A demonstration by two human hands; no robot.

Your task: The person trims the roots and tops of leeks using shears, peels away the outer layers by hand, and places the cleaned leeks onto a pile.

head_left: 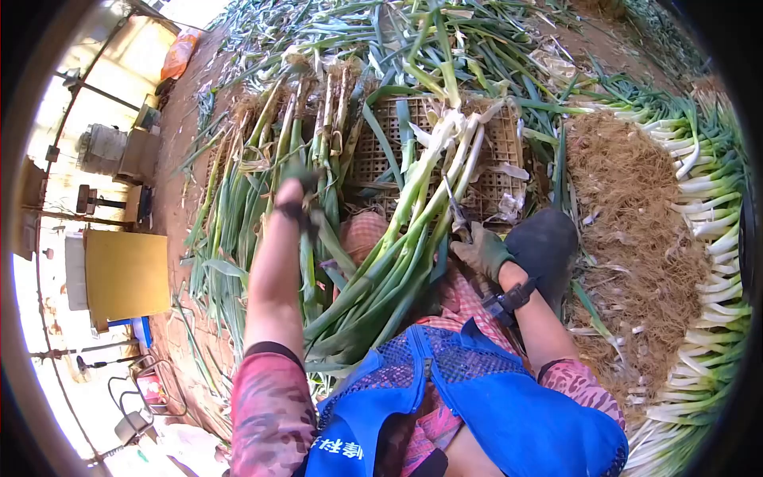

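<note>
Gripping a knife (459,222) with curled fingers, the right hand (483,253) is beside loose leeks (409,208) leaning over a lattice crate (502,147). The left hand (296,184), blurred, is at the rooted leeks (238,187); I cannot tell its opening or hold. A wrist slip or sliding stalks could cause the blade to nick them.

The only view comes from a camera worn on the person's head, facing forward and steeply down. It sits close above the blue vest (485,389), which fills the bottom edge, and the left hand (296,184) and right hand (482,251) fall near the middle. The lens is very wide, with a dark rounded border that bends the outer parts: the bright wall (119,63) at left and the row of leeks (719,230) at right, both farther off.
</note>
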